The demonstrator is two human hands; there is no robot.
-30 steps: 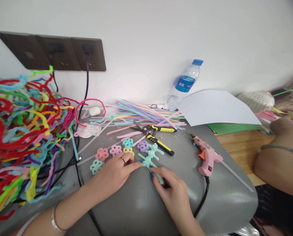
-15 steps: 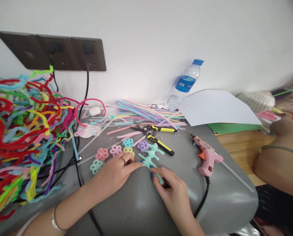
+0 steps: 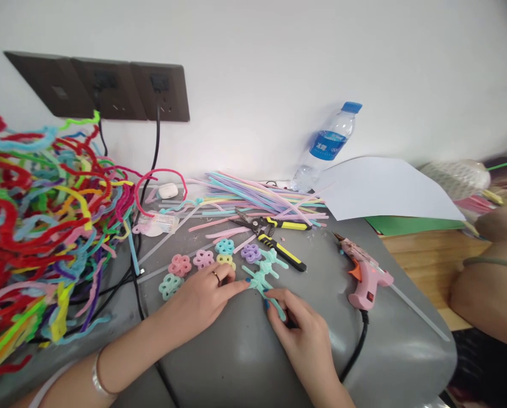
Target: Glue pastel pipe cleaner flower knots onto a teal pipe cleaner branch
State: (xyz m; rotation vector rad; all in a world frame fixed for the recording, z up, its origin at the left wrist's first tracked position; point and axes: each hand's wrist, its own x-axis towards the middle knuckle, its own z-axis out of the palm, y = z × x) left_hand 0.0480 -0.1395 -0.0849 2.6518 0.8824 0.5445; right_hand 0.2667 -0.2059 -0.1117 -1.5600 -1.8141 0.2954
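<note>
One closed right-hand grip (image 3: 267, 297) pinches the mint-green piece (image 3: 262, 273).

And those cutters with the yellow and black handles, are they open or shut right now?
Open. The cutters lie on the grey surface with their two handles spread well apart.

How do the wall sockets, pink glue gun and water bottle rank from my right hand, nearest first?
From your right hand, in the head view:
1. Pink glue gun, just to its right.
2. Water bottle, beyond, by the wall.
3. Wall sockets, far left, on the wall.
</note>
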